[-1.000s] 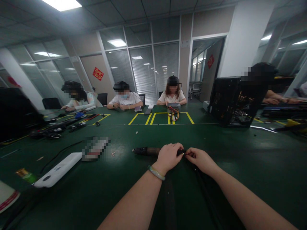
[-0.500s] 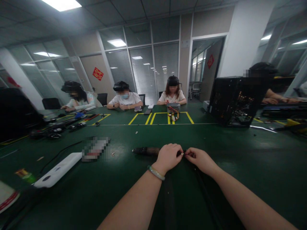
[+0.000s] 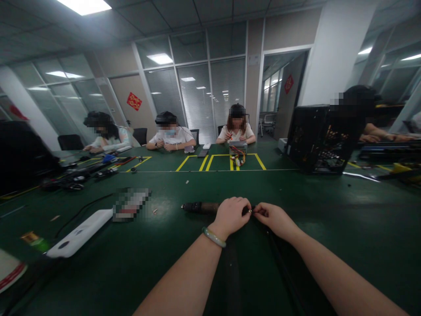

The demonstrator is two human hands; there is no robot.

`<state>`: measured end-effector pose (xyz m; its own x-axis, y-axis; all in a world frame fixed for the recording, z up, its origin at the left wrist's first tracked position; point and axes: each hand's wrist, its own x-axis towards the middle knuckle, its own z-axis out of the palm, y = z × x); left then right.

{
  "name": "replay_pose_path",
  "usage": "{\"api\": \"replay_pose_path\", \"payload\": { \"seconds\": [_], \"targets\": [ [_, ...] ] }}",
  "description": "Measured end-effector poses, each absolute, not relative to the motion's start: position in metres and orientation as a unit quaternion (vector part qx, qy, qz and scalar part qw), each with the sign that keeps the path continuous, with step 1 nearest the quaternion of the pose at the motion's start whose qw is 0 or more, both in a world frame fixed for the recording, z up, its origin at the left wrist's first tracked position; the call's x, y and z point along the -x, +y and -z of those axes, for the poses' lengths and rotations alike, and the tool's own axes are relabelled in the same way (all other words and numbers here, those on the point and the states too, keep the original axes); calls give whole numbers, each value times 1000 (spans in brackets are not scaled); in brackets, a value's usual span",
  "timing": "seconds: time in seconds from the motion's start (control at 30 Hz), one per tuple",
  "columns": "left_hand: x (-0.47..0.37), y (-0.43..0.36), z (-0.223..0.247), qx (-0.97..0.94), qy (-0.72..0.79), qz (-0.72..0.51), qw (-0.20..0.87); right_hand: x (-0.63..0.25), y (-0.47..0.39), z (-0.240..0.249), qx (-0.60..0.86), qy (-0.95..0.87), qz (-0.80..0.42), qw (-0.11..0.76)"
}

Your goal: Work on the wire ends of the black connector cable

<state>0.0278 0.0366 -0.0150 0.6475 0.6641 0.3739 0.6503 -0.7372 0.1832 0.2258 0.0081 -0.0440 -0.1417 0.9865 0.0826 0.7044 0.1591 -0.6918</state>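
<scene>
A dark cylindrical tool (image 3: 200, 207) with a pointed metal tip lies on the green table (image 3: 158, 272), its tip to the left. My left hand (image 3: 232, 214), with a bangle at the wrist, is closed at the tool's right end. A tiny shiny metal piece (image 3: 250, 211) shows at its fingertips. Just to the right, my right hand (image 3: 271, 218) is pinched beside that piece; what it holds is too small to name. A dark cable (image 3: 276, 250) runs from under the right hand toward me.
A white power strip (image 3: 79, 235), a green item (image 3: 39, 242) and a pixelated flat object (image 3: 131, 205) lie left. A black computer case (image 3: 315, 138) stands at the right back. Cables (image 3: 75, 175) lie at the far left. Several people sit around the table.
Both my hands stay almost in place; the small metal piece has shifted very slightly. Across the table, a person's hands have risen a little.
</scene>
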Motion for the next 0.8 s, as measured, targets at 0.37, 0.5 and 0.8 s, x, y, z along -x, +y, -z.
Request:
{"api": "replay_pose_path", "payload": {
  "seconds": [0.37,0.5,0.8],
  "targets": [
    [-29,39,20,-904,366,-221,6,-222,7,42,590,-713,-248,285],
    [-29,40,21,-904,362,-225,9,-222,6,39,595,-711,-247,282],
    [-29,39,19,-903,363,-230,19,-222,5,39,596,-710,-256,274]
  ]
}}
